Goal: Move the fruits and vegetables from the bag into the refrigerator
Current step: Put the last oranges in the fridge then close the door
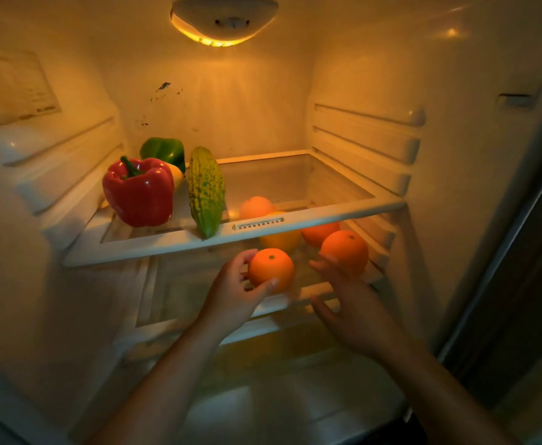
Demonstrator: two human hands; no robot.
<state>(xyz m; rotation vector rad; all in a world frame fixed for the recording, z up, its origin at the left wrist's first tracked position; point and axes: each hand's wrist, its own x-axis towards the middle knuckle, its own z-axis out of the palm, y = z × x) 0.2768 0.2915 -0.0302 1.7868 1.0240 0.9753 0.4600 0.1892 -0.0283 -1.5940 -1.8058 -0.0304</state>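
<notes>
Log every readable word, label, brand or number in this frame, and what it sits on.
Nothing here can be read as text.
Sticker on the left inner wall: printed lines, too blurred to read.
Strip on the upper shelf's front rim: a row of small marks, no legible characters.

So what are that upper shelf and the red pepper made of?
Upper shelf: clear panel, glass or plastic, since an orange below shows through; pale, plastic-looking frame. Red bell pepper: very glossy, even skin; real or a plastic replica, I cannot tell.
</notes>
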